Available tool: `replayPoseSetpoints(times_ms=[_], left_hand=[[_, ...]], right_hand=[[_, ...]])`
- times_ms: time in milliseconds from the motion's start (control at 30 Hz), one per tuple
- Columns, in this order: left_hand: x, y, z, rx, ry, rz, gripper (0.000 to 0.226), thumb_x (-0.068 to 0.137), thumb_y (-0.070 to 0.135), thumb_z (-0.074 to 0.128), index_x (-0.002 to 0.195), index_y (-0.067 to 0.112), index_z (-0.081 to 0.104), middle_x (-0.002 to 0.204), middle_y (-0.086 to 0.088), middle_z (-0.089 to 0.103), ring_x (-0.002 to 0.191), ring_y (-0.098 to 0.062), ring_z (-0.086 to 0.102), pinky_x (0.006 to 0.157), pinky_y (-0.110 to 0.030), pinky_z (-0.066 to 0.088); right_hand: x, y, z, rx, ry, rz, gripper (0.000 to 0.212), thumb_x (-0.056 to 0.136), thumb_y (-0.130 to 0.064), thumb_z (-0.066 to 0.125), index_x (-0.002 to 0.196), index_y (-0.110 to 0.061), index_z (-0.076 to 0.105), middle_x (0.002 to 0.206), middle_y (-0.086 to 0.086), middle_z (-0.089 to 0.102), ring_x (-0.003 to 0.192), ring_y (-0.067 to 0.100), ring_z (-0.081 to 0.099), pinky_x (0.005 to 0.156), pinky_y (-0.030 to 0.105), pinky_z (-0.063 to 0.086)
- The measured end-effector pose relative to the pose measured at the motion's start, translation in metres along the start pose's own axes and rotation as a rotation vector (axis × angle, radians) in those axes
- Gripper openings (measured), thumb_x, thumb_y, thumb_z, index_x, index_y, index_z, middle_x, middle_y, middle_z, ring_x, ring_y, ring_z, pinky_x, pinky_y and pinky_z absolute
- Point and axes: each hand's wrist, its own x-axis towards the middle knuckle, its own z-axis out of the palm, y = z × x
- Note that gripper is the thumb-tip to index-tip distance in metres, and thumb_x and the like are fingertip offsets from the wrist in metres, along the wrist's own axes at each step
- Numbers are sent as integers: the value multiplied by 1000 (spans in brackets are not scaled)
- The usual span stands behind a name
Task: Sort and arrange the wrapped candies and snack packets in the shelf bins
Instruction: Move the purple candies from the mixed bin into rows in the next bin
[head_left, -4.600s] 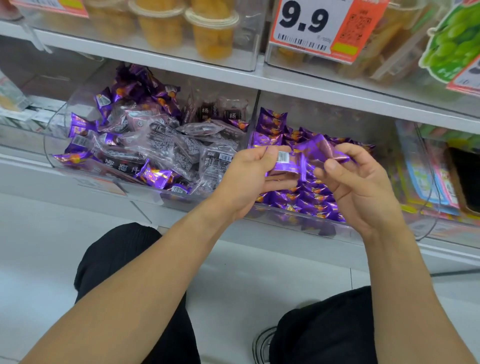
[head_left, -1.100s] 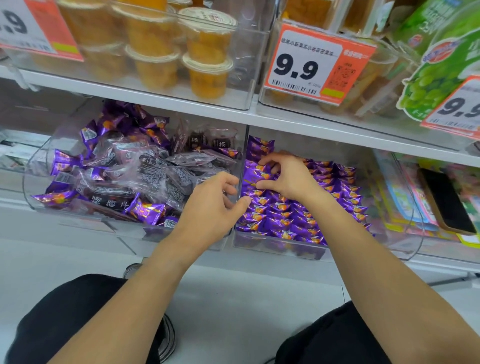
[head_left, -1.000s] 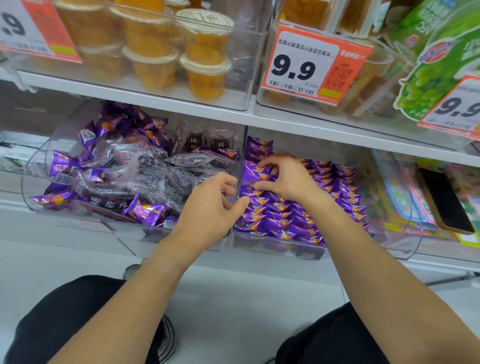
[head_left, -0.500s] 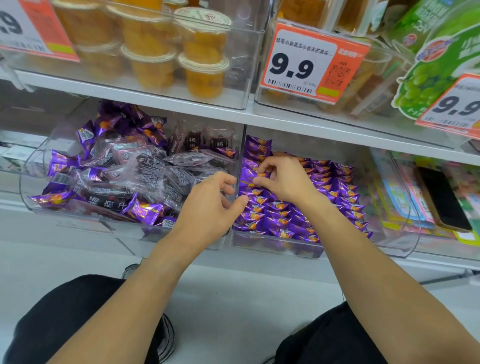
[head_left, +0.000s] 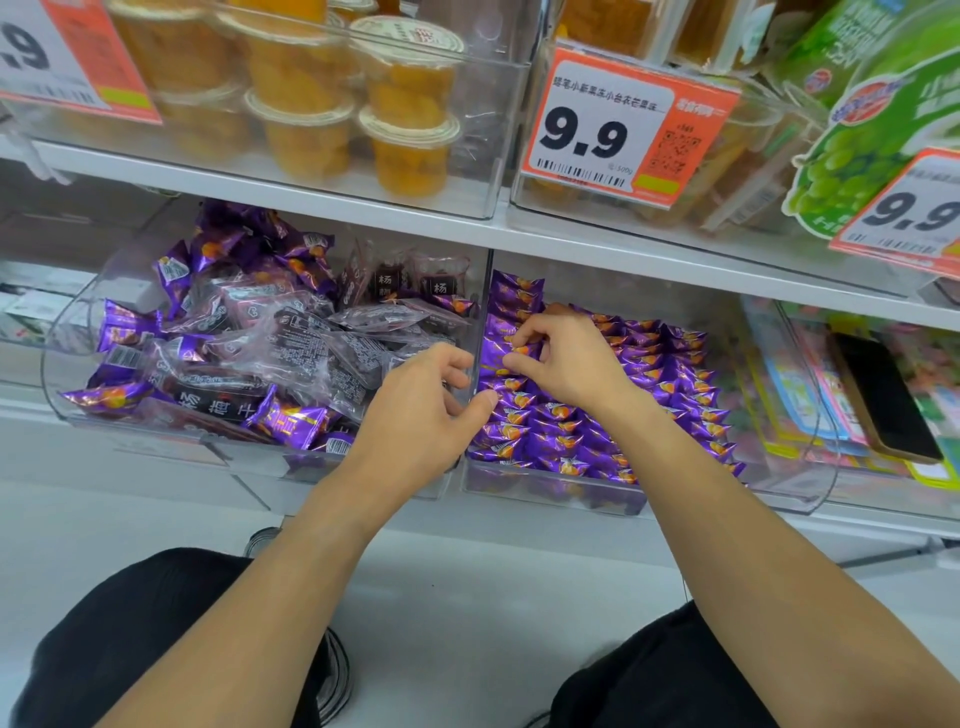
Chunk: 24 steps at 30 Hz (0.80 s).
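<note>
Purple candies (head_left: 597, 415) in neat rows in right bin (head_left: 810, 488), right hand (head_left: 566, 358) pinching one at back left, left hand (head_left: 421, 415) loosely curled on divider holding nothing, left bin (head_left: 67, 395) jumbled with candies and clear packets (head_left: 291, 353), jelly cups (head_left: 405, 114) in bin above

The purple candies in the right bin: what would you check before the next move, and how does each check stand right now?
1. Right hand on the purple candies: ok, fingers curled onto the back rows.
2. Rows in the right bin neat: ok.
3. Left hand free: cannot tell; it sits at the divider, fingers curled.
4. Left bin sorted: not ok, purple candies mixed with clear packets.
5. Phone out of the way: ok, in the next bin.
</note>
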Motion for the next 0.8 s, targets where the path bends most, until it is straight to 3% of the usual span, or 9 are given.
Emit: replayPoseSetpoints(times_ms=[133,267,433,533,700,800], left_hand=[[-1,1,-1,-8,-2,2,41,89,39,68,123,20,57,101,10,58,73,-3,62,76,-30,54],[-2,1,-1,-13,-9,-1,42,89,39,68,125,20,56,101,11,57,73,-3,62,76,-30,54],[-1,1,-2,-10,-11,-7,42,89,39,68,124,20,56,102,11,58,73,-4,62,75,-30,54],[-2,1,-2,-9,-13,-5,42,89,40,68,125,20,56,104,10,59,75,-4,62,76,-29,54],[-2,1,-3,-5,-23,1,44,89,41,67,127,20,55,107,9,59,75,-3,62,74,-26,52],[-2,1,-3,-1,-26,3,45,90,41,66,127,20,55,107,9,59,74,-3,62,74,-26,52]], right_hand=[[1,-1,-3,52,-16,4,18,85,-33,77,90,-16,74,78,-10,58,61,-3,48,57,10,31],[5,2,0,92,-16,15,17,86,-31,76,87,-14,74,80,-4,65,62,0,52,58,13,35],[5,1,0,66,-48,7,19,87,-34,74,89,-15,75,81,-5,67,63,-2,52,56,7,32],[5,1,-1,35,-63,-3,21,88,-37,72,92,-17,76,86,-3,69,65,-1,53,58,11,35],[4,1,0,-17,-25,8,26,87,-47,70,96,-23,75,93,-2,67,69,9,58,65,30,51],[2,0,0,-31,6,-2,32,84,-51,72,102,-24,72,97,-1,64,76,14,59,68,30,50]])
